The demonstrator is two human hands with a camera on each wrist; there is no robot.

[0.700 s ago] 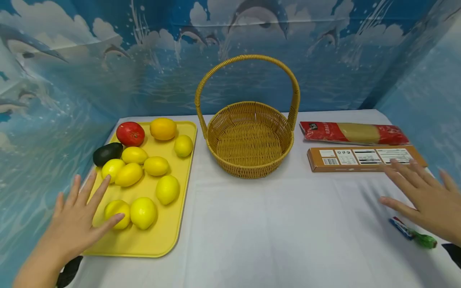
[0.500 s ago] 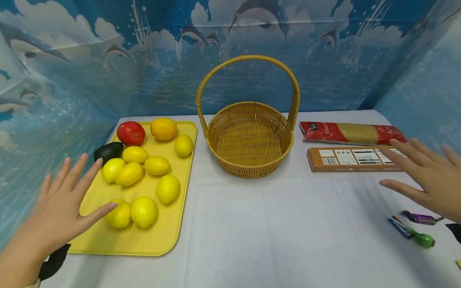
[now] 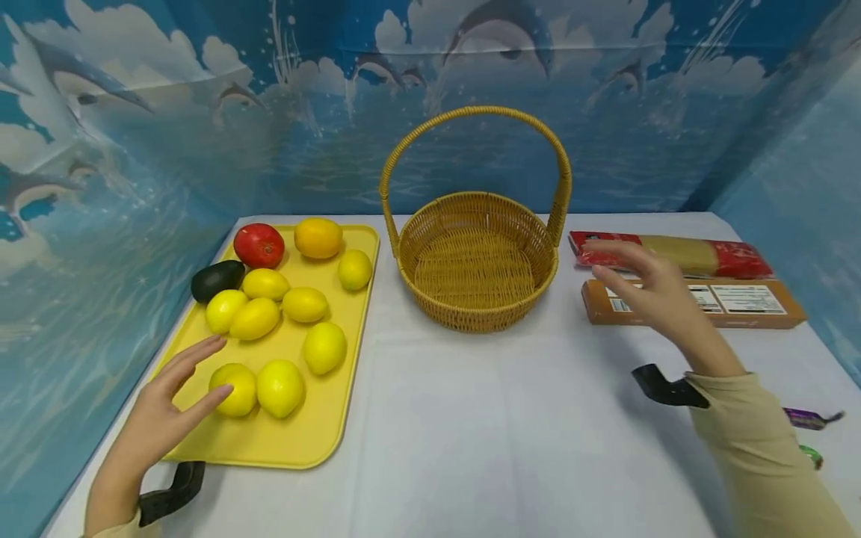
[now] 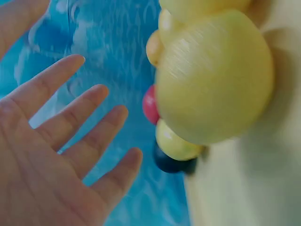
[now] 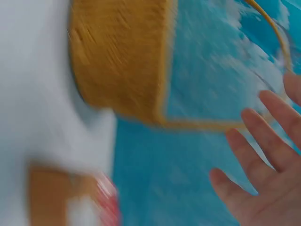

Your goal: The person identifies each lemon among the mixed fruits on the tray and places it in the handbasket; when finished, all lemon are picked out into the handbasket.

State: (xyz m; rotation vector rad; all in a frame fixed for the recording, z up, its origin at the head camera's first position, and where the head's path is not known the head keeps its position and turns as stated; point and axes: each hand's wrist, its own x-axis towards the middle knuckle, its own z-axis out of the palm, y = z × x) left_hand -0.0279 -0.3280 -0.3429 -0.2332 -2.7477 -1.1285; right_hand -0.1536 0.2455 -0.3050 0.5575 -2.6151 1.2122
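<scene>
My left hand, fingers spread and nothing in it, hovers over the front left of a yellow tray. Nearest to it are two lemons side by side; one lemon looms large in the left wrist view. Further back on the tray lie several more lemons, a dark green avocado, a red fruit and an orange-yellow fruit. My right hand holds nothing, fingers apart, in front of a brown box and a red packet, partly covering both.
A wicker basket with a tall arched handle stands at the back middle of the white-covered table. Wrapped sweets, one purple and one green, lie behind my right sleeve. A dolphin-print curtain encloses the back and sides.
My right hand has moved left and inward, toward the basket side of the box. My left hand has shifted right and turned with its thumb side up. The view has shifted slightly left.
</scene>
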